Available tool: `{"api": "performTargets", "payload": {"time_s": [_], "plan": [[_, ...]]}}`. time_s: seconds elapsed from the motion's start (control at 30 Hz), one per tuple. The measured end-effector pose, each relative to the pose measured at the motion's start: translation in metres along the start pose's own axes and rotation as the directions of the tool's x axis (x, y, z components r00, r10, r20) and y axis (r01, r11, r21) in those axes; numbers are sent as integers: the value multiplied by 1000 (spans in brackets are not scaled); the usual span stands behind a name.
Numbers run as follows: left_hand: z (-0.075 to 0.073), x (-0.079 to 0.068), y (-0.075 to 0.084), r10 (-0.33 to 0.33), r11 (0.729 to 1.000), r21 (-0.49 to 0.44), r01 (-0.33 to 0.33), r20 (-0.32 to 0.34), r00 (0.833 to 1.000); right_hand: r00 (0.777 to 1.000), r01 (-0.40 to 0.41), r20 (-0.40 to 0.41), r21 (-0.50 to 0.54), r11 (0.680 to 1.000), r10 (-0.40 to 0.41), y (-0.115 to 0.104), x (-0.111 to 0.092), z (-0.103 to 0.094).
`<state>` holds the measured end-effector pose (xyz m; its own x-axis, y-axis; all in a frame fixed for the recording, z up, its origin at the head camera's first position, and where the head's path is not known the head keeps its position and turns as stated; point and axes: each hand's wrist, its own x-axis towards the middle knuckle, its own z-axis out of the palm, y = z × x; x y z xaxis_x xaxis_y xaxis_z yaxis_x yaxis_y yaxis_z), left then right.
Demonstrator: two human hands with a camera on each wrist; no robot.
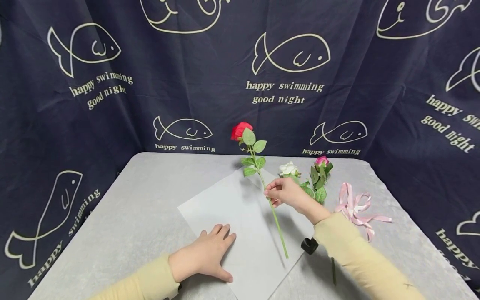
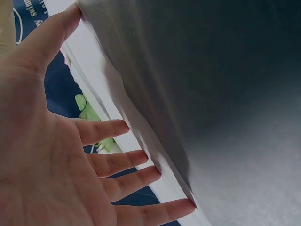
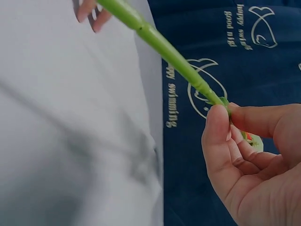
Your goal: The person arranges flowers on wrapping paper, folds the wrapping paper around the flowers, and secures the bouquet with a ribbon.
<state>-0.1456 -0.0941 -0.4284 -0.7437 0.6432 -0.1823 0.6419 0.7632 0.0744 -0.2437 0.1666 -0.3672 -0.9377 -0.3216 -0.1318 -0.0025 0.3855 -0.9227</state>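
Note:
My right hand (image 1: pixel 286 192) pinches the green stem of a red artificial rose (image 1: pixel 241 130) between thumb and fingers. The rose slants over a white sheet of paper (image 1: pixel 240 208), its bloom toward the back and its stem end toward the front. In the right wrist view the stem (image 3: pixel 174 54) runs up and left from the pinching fingertips, and its shadow falls on the sheet. My left hand (image 1: pixel 210 253) lies spread at the left edge of the sheet. The left wrist view shows its straight fingers (image 2: pixel 110 132) with their tips at the paper's edge.
Right of the sheet lie a white rose (image 1: pixel 288 168) and a pink rose (image 1: pixel 321 161), partly hidden behind my right hand and sleeve. A pink ribbon (image 1: pixel 356 206) lies loosely bunched farther right. A dark blue printed cloth (image 1: pixel 225 83) hangs behind the grey table (image 1: pixel 138 200).

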Motion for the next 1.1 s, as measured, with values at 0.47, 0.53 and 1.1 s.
{"api": "performTargets", "payload": {"time_s": [0.47,0.53,1.1], "plan": [[0,0,2,13,1000,26,-13,-25,1000,996,-93,17,100,991,92,21,24,54],[0,0,2,11,1000,22,-10,-25,1000,995,-98,14,97,990,97,25,27,58],[1,2,1,-1,1000,25,2,-13,1000,991,-128,-23,80,989,130,47,38,77]]}}
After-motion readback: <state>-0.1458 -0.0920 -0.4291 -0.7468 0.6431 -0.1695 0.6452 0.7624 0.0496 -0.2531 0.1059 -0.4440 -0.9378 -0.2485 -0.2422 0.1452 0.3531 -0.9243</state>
